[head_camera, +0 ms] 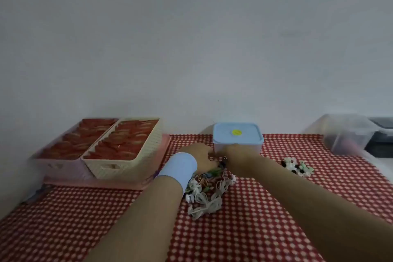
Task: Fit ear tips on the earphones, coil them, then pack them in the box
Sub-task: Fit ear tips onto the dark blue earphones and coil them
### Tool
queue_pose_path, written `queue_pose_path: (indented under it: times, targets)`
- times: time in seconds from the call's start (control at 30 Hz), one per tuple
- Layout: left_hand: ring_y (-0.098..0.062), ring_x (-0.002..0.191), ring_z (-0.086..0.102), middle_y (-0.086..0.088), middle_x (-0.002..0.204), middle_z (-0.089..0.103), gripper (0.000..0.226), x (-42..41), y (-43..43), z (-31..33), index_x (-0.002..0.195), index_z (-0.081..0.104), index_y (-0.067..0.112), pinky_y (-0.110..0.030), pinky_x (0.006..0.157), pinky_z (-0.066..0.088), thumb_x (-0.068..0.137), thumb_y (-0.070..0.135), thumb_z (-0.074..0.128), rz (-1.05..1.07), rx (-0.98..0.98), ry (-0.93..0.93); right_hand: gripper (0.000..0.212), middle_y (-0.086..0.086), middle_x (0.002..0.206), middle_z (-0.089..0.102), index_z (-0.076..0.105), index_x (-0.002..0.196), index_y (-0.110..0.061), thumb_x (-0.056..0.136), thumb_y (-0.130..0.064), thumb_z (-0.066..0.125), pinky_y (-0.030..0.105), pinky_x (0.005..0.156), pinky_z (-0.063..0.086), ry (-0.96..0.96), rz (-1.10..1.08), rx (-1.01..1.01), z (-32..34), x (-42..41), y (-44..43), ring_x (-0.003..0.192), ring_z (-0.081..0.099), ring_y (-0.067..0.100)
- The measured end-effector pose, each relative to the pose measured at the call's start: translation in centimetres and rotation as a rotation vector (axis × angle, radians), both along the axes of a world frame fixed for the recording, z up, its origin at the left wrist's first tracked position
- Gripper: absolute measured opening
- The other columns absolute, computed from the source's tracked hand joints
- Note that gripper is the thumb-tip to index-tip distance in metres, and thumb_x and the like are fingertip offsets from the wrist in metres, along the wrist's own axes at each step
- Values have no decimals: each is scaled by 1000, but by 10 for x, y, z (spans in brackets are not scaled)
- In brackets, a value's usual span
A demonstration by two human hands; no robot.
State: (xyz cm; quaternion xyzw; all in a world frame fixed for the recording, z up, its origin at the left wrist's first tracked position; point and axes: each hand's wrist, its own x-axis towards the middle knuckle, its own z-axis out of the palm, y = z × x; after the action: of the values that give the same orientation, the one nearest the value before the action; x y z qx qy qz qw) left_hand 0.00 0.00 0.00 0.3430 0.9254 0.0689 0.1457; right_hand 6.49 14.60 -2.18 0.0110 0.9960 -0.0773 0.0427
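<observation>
At the far left of the worktop (85, 219) sat two baskets (125, 147) packed with red packets, on a pink tray. My left hand (196, 154), a pale blue band on its wrist, had reached to the far edge of the tangled heap of earphones (207, 193) in the middle; its fingers were curled, but I could not tell whether that grip held anything. My right hand (236, 153) lay just in front of the closed box (237, 136) with the blue lid, its grip hidden as well. Further right lay a small pile of ear tips (297, 166). I judged I was picking one pair out of the heap, with no tips fitted. Next I would need to free a single cord cleanly.
</observation>
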Motion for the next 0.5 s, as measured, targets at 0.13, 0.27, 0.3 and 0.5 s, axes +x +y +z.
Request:
queue_pose_path:
  times: [0.13,0.27,0.3,0.5]
  targets:
    - [-21,73,58,-4,93,66,13,13,-16,-30,95,66,26,-35,66,51,88,36,60,-7,20,50,45,6,126,60,54,140,-31,98,-15,55,43,96,51,-3,-29,59,-25,10,-13,114,61,30]
    - [-25,110,57,1,130,59,43,27,-31,-43,132,53,34,-41,85,52,91,41,60,-16,58,130,29,10,126,54,66,127,-17,99,-19,56,39,100,48,56,-111,71,-25,24,-17,116,58,29]
    - [-27,120,52,0,138,54,49,32,-33,-42,138,47,34,-44,93,49,92,41,59,-20,42,170,29,9,126,56,67,126,-18,98,-17,57,38,98,49,83,-131,74,-22,31,-15,114,59,28]
    - [-22,111,52,0,122,56,21,60,-29,-13,112,57,25,-41,96,46,92,24,52,79,287,324,23,5,116,68,66,121,-23,100,-26,56,39,83,55,264,-222,-13,12,67,6,99,65,28]
